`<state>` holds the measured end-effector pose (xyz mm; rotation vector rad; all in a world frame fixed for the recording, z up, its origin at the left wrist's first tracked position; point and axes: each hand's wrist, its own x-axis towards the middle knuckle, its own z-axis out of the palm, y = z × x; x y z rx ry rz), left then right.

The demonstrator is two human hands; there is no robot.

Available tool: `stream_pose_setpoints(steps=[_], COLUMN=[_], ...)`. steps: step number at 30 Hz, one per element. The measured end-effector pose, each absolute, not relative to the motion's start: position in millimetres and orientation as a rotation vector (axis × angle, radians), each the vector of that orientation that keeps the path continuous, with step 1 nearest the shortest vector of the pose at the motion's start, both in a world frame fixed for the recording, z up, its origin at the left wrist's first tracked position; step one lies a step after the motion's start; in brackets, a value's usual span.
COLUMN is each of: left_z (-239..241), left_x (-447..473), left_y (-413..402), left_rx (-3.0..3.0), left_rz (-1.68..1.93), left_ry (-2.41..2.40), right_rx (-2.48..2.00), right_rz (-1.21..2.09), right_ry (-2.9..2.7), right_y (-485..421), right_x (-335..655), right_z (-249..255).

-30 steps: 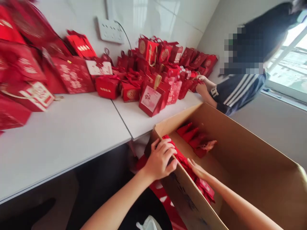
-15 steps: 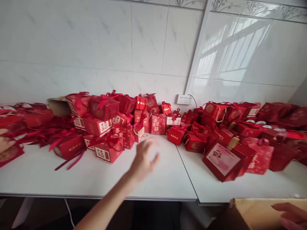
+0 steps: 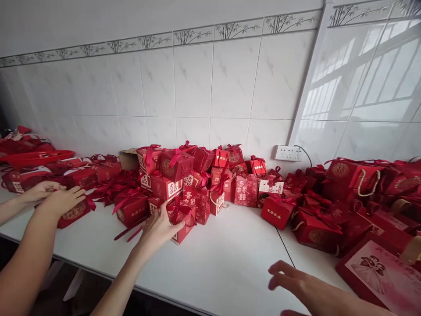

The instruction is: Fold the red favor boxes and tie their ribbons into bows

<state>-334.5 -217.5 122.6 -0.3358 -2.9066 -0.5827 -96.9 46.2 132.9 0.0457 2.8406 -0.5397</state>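
Two tables (image 3: 213,267): white tops butted together, with the seam running near to far, right of the middle. The near edge slants across the bottom left, with dark space below it.
Wall (image 3: 197,87): white tiles close off the far side, and a socket (image 3: 287,152) sits low on the right.
Heap (image 3: 200,175): red gift boxes fill the far half from the left edge to the right edge, stacked highest at the middle.
Open room: a bare white strip lies between the heap and the near edge. It is widest in the middle and narrows to the right, where a flat picture box (image 3: 378,272) lies.
Co-worker's hands (image 3: 61,199): both lie far left on a low red box (image 3: 74,213).
Left hand (image 3: 159,226): reached out at the heap's near side, with thumb and fingers bent round the left end of the ribboned box.
Ribboned box (image 3: 180,221): it sits on the left table at the near front of the heap.
Right hand (image 3: 292,281): spread wide above the bare top near the seam, touching nothing.
Change: half a second ago the left hand hung in the air short of the heap, and now it is on the box. The right hand was low at the right by a cardboard edge, which is now out of view.
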Motion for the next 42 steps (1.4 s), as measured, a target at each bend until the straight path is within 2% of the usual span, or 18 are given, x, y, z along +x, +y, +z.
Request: stream_pose_setpoints(steps=[5,10,16,21,24,27,31,38,42], left_z=[96.6,86.5,115.6,134.6,125.3,117.3,119.6,114.3,108.7], left_x=[-313.0,-281.2,-289.7,-336.7,-351.7,-349.7,-339.5,-332.2,-318.3], left_y=[-207.4,-156.2,-108.7,-96.2,-94.4,-100.3,-108.7,-109.1,-104.6], left_rx=[-0.638,-1.221,-1.124,-1.064,-1.245,-1.449,-1.690,-1.578,-1.306], left_rz=[-0.850,-1.036,-1.031,-1.206,-1.380,-1.551,-1.636,-1.572,-1.424], left_ry=[-2.730,-2.632,-2.689,-2.736,-2.885,-3.003,-3.006,-2.909,-2.831], right_rx=[-0.075,0.122,0.575,0.724,0.670,0.532,0.387,0.492,0.614], right_rz=[-0.511,-0.476,-1.218,-1.334,-1.496,-1.699,-1.716,-1.667,-1.572], right_ry=[2.778,2.710,3.149,3.301,3.167,2.657,2.315,2.549,2.746], right_y=[37.8,65.3,94.5,83.7,76.9,72.7,69.0,72.3,67.3], right_x=[-151.8,-206.4,-219.5,-206.9,-197.3,-186.5,-179.9,-187.5,-191.4], right_z=[146.6,165.7,137.9,104.7,104.5,112.6,116.9,109.2,107.9])
